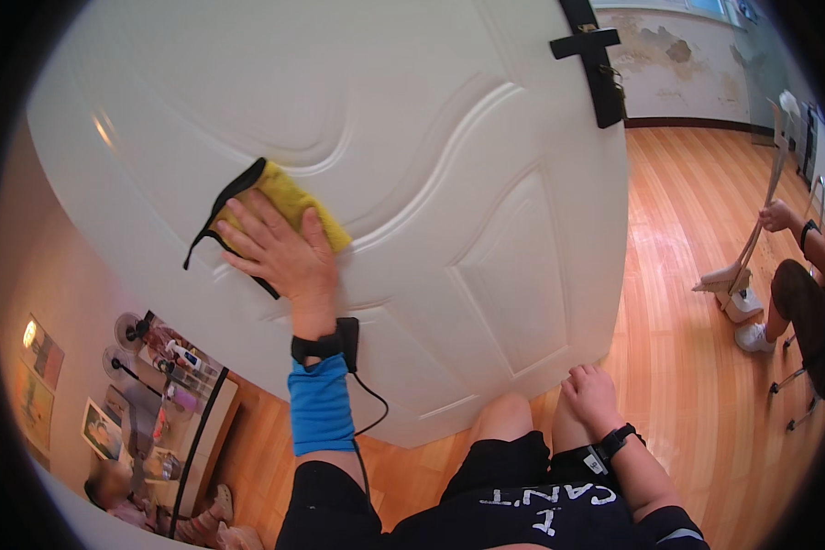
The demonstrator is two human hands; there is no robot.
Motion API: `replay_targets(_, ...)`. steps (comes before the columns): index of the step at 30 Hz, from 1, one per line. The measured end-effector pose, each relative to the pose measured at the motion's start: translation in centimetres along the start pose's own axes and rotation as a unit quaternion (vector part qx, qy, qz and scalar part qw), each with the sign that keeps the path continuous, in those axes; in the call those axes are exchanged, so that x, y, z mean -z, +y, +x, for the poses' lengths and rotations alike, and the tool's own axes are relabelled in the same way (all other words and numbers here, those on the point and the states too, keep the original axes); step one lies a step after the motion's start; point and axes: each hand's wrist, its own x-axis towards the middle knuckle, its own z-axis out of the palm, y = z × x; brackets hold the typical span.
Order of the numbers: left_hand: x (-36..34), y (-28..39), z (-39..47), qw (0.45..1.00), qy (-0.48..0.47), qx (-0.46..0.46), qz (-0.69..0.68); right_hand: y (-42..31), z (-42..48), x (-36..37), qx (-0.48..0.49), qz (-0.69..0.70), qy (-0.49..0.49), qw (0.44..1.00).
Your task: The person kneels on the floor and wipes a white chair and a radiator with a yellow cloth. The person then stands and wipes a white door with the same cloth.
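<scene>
A white panelled door (399, 289) with raised mouldings fills the middle of the view. Flat against its surface, my left hand (282, 247) presses a yellow cloth (302, 210) with black edging; one corner of the cloth hangs loose at the left. A blue sleeve and a black strap with a cable are on that forearm. My right hand (591, 399) rests on my right knee beside the door's lower edge, with no object seen in it. Near the top right of the door is a black handle plate (603, 82) with keys hanging by it.
At the right, a seated person holds a long-handled broom (722, 276) and dustpan (741, 306) on the wood floor (680, 240). A wheeled chair stands under them. Lower left, another person is beside a long cabinet (210, 433) bearing fans, a spray bottle and other items.
</scene>
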Motion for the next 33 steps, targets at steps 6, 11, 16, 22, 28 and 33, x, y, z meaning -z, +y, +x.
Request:
replay_targets(6,-1.0,9.1,-0.8,0.999,-0.01,-0.045,0.0,0.6,-0.2,0.4,-0.002,0.014,0.018,1.0)
replay_targets(11,-2.6,16.9,2.4,0.997,0.012,-0.075,-0.01,1.2,0.2,0.8,-0.011,0.033,0.035,0.999)
replay_targets(16,-5.0,24.4,5.1,0.988,0.07,-0.128,-0.054,1.9,0.9,0.8,-0.028,0.04,0.033,0.998)
replay_targets(22,-7.2,29.7,1.8,0.972,0.035,-0.215,-0.082,2.8,1.3,1.0,-0.054,0.054,-0.002,0.997)
replay_targets(28,-6.5,32.7,-4.2,0.95,-0.028,-0.292,-0.11,3.4,1.3,0.3,-0.031,0.074,0.065,0.995)
replay_targets(33,-5.9,35.6,-10.6,0.925,-0.058,-0.346,-0.148,3.7,1.4,1.2,-0.044,0.078,0.039,0.995)
